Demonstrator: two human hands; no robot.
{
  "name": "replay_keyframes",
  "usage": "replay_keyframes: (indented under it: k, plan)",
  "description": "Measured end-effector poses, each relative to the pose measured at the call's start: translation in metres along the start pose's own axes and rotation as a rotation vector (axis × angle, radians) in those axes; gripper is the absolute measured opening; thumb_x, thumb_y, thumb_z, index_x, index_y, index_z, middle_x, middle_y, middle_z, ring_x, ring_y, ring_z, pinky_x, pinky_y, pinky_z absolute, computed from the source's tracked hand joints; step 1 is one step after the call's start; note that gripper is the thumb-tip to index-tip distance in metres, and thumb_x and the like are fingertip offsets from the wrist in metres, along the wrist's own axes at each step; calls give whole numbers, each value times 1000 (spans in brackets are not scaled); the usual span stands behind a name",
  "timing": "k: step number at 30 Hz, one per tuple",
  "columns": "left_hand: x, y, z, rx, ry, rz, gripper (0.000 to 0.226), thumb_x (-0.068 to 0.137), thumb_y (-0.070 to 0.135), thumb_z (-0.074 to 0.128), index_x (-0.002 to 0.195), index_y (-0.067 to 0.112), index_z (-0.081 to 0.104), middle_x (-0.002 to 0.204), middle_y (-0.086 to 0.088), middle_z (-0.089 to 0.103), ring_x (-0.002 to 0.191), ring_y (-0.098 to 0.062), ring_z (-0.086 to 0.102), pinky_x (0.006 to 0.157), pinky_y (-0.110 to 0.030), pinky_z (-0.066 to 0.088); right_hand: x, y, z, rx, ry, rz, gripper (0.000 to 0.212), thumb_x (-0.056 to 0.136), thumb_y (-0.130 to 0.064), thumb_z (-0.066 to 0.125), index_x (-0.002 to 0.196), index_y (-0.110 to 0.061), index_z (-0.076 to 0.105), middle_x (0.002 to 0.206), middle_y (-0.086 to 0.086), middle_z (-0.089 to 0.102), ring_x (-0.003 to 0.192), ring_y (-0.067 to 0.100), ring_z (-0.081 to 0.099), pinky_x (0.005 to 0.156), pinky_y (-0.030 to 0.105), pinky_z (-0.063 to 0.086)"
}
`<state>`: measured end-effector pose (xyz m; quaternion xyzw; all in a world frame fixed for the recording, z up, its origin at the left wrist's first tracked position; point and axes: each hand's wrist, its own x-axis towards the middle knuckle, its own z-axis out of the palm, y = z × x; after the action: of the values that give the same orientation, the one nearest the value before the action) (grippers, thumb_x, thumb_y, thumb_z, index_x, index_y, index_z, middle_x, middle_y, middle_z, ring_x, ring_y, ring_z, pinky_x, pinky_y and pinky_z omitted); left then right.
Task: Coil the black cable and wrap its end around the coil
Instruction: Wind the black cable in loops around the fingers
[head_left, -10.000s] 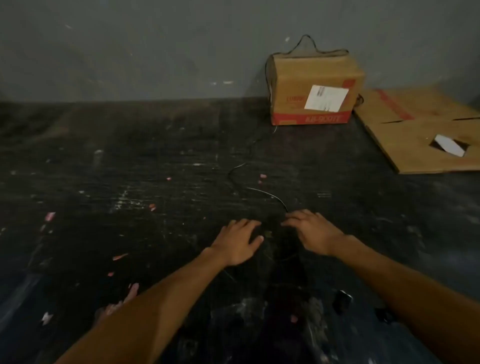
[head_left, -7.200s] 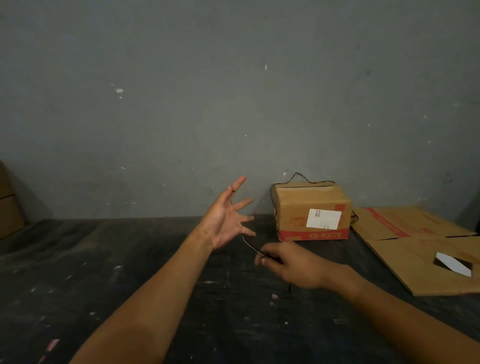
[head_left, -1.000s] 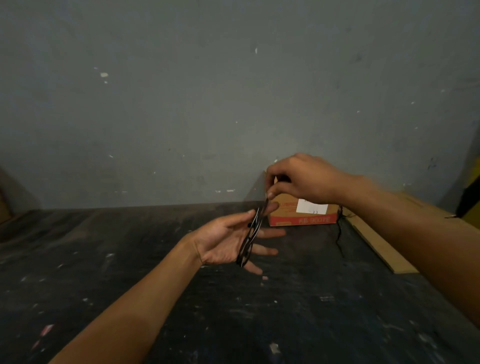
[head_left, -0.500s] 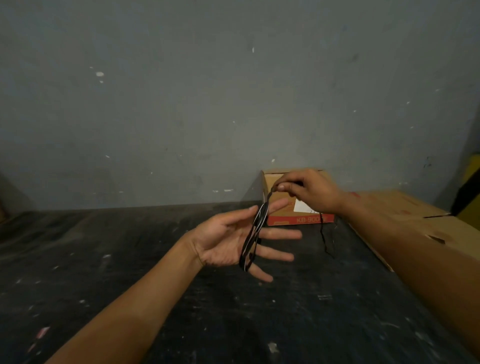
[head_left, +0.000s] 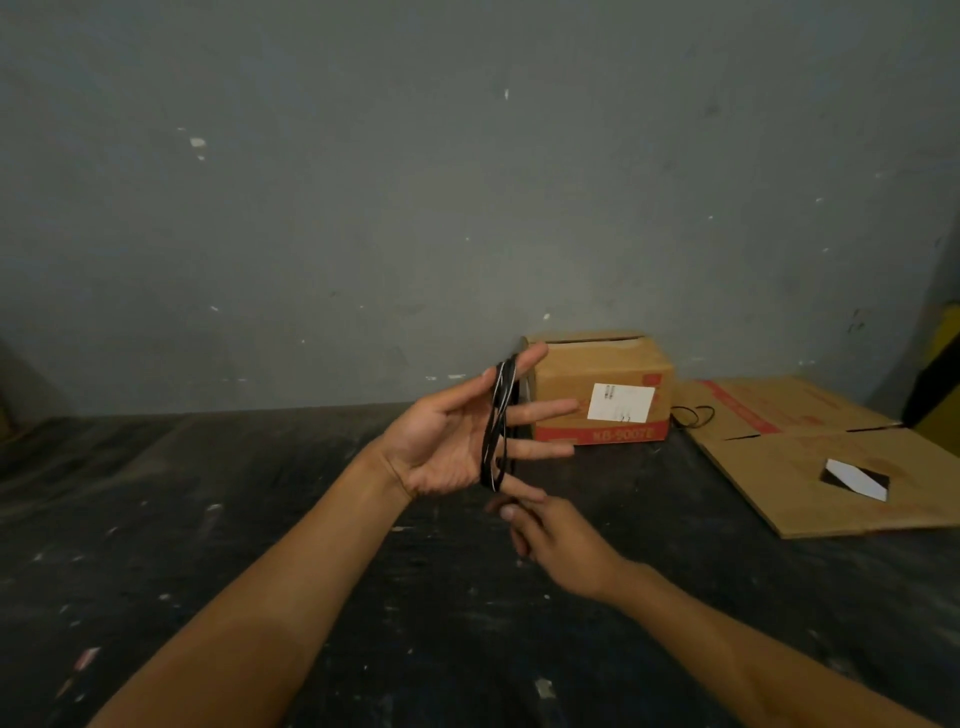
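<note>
I keep my left hand (head_left: 441, 447) splayed flat as a former w/ the thin black cable (head_left: 496, 431) looped round its fingers, right hand (head_left: 558, 540) just below, grip pinched, can't tell on what.

Two bare forearms in view, no sleeves reaching the wrists. Left hand (head_left: 441, 447) and right hand (head_left: 563, 545) bare: no gloves, rings, watch or bands visible. Short nails on the fingers (head_left: 540, 449). Nothing else worn shows.
</note>
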<state>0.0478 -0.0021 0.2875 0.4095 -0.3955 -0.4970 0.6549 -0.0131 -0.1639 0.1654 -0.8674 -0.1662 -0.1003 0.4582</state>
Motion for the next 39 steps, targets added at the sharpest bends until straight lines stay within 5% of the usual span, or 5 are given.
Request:
replay_keyframes:
  k: [15,20,24,30,39]
  plan:
    - [1,-8,-29,-56,447,164,43,90,47,43,132,48,52,151,-11,43,136,-47,37,98,-78,30,-15,-59,-1,-419,-168,-121,22,100,-35,41,117,-27,53,67,-13,48,59,-1,47,60,28,40]
    - [1,-15,-32,-28,485,100,43,93,47,41,135,48,50,153,-9,40,132,-42,44,95,-63,43,-1,-83,-37,-542,-119,-140,18,98,-36,48,103,-27,63,79,-8,65,63,2,57,61,26,46]
    - [-2,-28,-36,15,460,12,49,97,44,40,145,41,41,141,-8,54,103,-25,64,87,-52,47,15,-106,-73,-699,-144,-178,13,91,-37,59,102,-31,65,85,-19,63,74,2,60,60,19,43]
    - [-3,-42,-25,62,436,-174,38,88,45,50,121,38,67,145,-4,51,129,-34,43,90,-58,46,44,-127,-123,-862,-28,-183,12,81,-45,69,85,-34,66,72,-15,61,71,8,54,55,26,39]
    - [-11,-36,-2,60,191,-230,46,90,45,55,136,47,52,155,-6,40,142,-39,34,100,-65,39,62,-105,-148,-585,63,-157,5,83,-37,70,82,-33,67,72,-5,65,64,10,54,59,35,42]
